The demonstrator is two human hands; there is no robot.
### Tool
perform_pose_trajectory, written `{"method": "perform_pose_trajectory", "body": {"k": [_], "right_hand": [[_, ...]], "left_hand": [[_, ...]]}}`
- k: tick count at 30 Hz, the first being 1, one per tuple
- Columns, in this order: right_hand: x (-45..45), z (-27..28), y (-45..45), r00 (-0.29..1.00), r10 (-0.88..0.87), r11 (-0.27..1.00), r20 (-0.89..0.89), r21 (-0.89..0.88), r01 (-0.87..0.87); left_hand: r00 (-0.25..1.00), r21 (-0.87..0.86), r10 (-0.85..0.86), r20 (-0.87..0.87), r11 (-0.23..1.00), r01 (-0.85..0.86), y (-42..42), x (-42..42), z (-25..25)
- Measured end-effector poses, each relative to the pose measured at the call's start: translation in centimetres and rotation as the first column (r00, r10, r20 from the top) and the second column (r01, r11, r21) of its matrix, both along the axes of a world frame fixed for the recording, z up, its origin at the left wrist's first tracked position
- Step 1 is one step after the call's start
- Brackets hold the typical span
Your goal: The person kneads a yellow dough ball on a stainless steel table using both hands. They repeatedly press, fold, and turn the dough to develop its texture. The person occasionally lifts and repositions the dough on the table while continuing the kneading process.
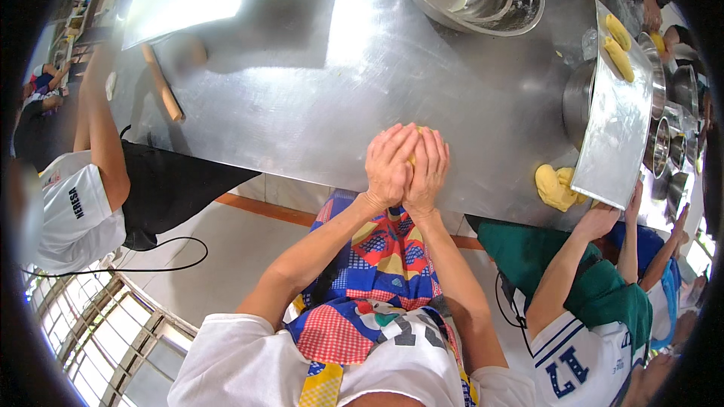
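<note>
A piece of yellow dough [412,159] is almost wholly covered by my two hands, with bits of it showing between the fingers and past the fingertips. My left hand [387,164] curves around its left side. Against the other side presses my right hand [429,167], and the two palms nearly meet. Both hands are over the near edge of the stainless steel table [271,118]. How much dough is inside my grip is hidden. To the right, a larger lump of yellow dough [557,186] rests on the table near its edge.
Large steel bowls [472,25] are nested at the far side. A co-worker at right grips a metal tray [616,124] bearing two dough pieces [619,59]. A wooden rolling pin [162,85] lies at left, near another person's arm [107,141].
</note>
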State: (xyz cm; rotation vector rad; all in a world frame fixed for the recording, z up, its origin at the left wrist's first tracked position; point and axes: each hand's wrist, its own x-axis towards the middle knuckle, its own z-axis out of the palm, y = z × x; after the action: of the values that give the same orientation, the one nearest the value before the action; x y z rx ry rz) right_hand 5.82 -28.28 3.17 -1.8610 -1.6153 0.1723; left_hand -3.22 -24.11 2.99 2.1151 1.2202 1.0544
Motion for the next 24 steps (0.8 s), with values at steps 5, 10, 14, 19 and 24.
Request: {"method": "perform_pose_trajectory", "body": {"k": [5,10,14,19,24], "right_hand": [[0.6,0.5,2.9,0.999,0.023,0.999,0.023,-0.026,-0.022],[1.6,0.0,4.5,0.999,0.036,0.999,0.023,-0.006,-0.036],[2.9,-0.1,6.2,0.997,0.070,0.994,0.011,-0.080,-0.069],[4.8,0.0,8.5,0.992,0.123,0.958,-0.016,-0.257,-0.123],[6.0,0.0,11.4,0.987,0.147,0.983,0.070,-0.124,-0.138]], "left_hand": [[0.983,-0.058,0.131,0.130,0.991,-0.124,2.0,0.7,-0.3],[0.984,-0.123,0.172,0.052,0.979,-0.165,3.3,1.3,0.5],[0.987,-0.170,0.161,-0.016,0.972,-0.161,4.9,2.0,0.8],[0.987,-0.203,0.160,-0.026,0.966,-0.162,7.0,3.4,0.3],[0.984,-0.179,0.141,-0.109,0.971,-0.159,9.1,4.7,-0.5]]}}
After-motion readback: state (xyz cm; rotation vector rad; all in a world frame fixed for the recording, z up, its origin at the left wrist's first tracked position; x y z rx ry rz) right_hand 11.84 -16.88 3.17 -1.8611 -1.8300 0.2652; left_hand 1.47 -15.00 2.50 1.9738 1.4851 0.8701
